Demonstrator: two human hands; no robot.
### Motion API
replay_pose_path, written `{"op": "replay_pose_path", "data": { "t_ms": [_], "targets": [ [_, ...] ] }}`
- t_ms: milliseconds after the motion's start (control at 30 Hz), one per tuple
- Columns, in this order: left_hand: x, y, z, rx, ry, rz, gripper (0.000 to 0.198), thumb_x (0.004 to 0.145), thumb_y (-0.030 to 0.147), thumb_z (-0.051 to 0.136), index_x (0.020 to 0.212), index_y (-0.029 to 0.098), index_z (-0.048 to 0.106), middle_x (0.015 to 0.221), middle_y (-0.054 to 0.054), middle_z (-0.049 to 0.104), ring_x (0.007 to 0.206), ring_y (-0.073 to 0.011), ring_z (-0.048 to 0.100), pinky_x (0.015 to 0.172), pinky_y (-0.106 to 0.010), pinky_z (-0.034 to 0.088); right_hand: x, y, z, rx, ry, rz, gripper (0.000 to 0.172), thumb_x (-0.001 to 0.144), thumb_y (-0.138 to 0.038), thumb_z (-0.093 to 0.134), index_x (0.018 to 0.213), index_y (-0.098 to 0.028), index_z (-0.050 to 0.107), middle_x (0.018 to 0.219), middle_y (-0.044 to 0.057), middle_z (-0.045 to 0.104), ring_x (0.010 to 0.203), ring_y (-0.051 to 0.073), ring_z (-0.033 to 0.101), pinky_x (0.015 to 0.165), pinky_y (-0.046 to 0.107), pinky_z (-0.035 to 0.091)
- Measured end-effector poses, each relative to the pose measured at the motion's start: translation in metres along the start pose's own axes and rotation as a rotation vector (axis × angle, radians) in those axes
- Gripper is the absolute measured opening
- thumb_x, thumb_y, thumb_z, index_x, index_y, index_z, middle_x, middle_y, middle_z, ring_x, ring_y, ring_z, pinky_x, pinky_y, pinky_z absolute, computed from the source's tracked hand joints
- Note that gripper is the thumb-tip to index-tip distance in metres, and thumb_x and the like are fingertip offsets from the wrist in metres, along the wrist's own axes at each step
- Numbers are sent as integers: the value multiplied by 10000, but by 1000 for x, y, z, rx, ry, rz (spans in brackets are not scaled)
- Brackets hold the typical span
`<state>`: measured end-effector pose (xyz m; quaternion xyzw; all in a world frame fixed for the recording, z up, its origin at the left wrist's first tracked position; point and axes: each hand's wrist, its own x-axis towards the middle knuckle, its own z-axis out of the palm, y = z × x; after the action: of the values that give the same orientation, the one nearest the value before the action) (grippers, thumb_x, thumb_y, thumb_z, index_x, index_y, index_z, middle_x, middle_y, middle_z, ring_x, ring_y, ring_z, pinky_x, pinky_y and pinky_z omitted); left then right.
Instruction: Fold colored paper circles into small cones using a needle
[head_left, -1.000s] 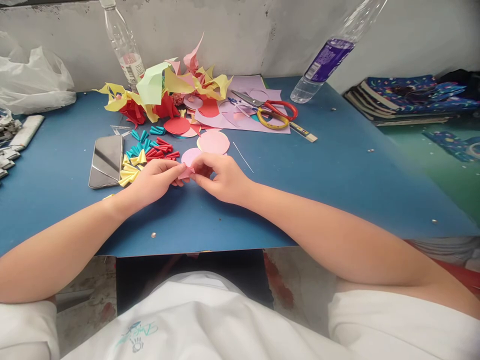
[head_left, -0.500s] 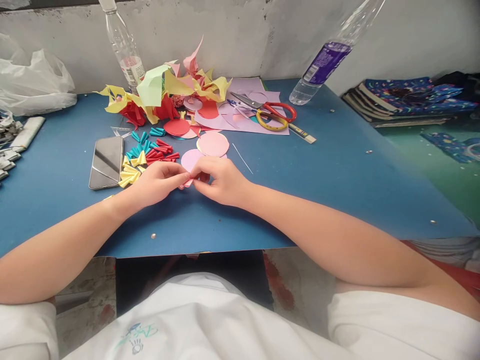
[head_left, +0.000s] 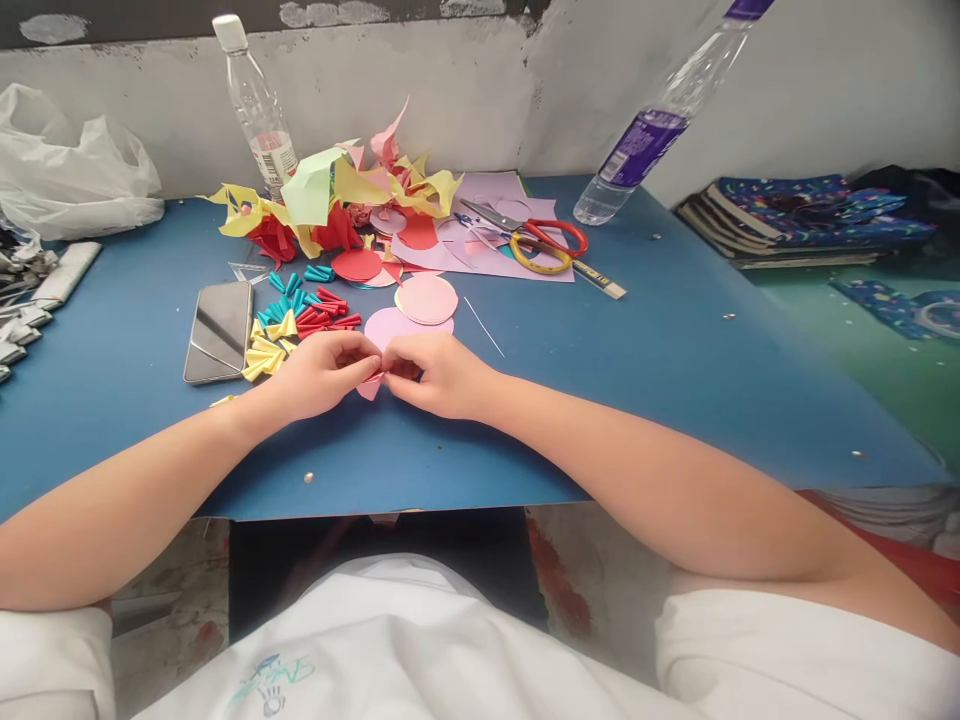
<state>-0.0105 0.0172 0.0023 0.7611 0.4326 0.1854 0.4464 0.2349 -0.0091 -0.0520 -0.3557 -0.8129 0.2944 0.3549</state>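
Head view, the only one: both hands meet low over the blue table (head_left: 450, 470), near its front edge. Left hand (head_left: 330, 370) pinches a small pink paper piece (head_left: 369, 388) between thumb and fingertips; right hand (head_left: 442, 375) pinches at the piece's right side, thumb and forefinger tips drawn close. Curled fingers hide much of the paper, so its fold cannot be made out, nor whether it touches the surface. A two-sided fingertip hold probably suits something so thin and small, each hand steadying one end. Just beyond the knuckles, a lilac disc (head_left: 386, 328) with a pink disc (head_left: 427, 298) overlapping it, flat and within short reach, likely for easy picking up. Left of these, cone-shaped pieces lie loosely sorted by colour: yellow cones (head_left: 264, 358) nearest the left wrist, red cones (head_left: 322, 315) and teal cones (head_left: 292, 298) behind; the grouping seems meant to keep colours apart. Phone (head_left: 217, 335) flat alongside. Scissors (head_left: 515, 222) rest on a cut lilac sheet (head_left: 551, 271) farther back, by crumpled scraps (head_left: 307, 190), apparently parked clear of the hands. Thin white stick (head_left: 484, 326) lies right of the discs.
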Motion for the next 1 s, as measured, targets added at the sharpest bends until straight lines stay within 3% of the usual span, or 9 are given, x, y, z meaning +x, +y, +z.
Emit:
{"op": "replay_pose_path", "data": {
  "t_ms": [600, 1000],
  "targets": [
    [-1, -1, 0, 111, -46, 58, 330, 994, 554, 720, 938, 247, 827, 909, -66, 920, 878, -284, 852, 787, -367, 627, 2, -4, -2, -30, -46, 1, 162, 1013, -170, 738, 905, -281, 691, 866, 12, 805, 752, 210, 678, 757, 378, 552],
    [1, -9, -1, 248, -84, 125, 326, 1036, 507, 654, 859, 260, 775, 861, -36, 879, 778, -240, 742, 724, -356, 509, 3, -10, -4, -23, -69, 77, 164, 995, -281, 805, 877, -282, 690, 869, 42, 827, 756, 240, 703, 742, 418, 560]
  ]
}}
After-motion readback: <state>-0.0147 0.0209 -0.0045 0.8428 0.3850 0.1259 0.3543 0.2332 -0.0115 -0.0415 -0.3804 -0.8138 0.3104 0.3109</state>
